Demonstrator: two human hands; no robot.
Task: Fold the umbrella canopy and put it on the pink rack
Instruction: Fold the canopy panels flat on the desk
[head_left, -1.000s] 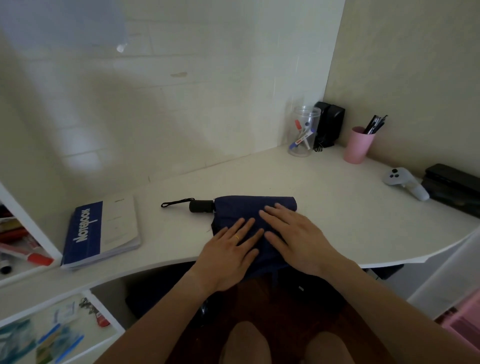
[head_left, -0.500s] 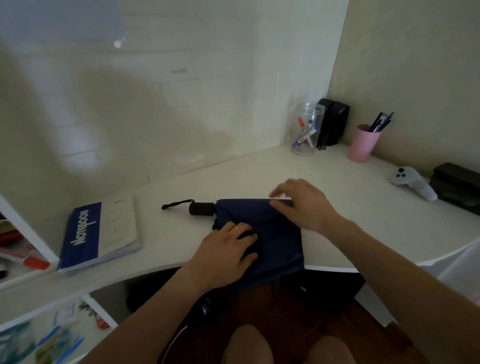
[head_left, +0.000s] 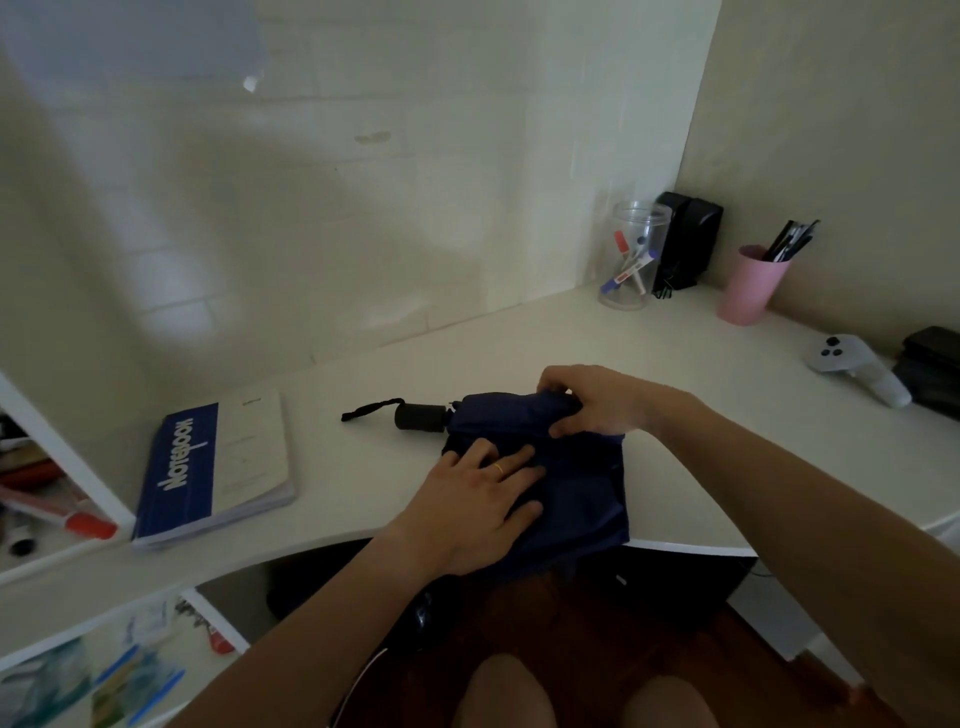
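I see the navy umbrella canopy (head_left: 566, 483) overhanging the desk (head_left: 363, 374) front edge. Right hand (head_left: 597, 400) grips its far fold; left hand (head_left: 478, 504) presses it flat, fingers straight. Handle (head_left: 420, 417) points left toward the notebook (head_left: 213, 467).

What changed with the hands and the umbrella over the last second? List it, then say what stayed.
The right hand left its flat spot on the umbrella, moved to the cloth's far edge and now grips it, rolling it up. The left hand stayed pressing flat on the cloth. The handle, notebook and pink cup kept their places on the desk.
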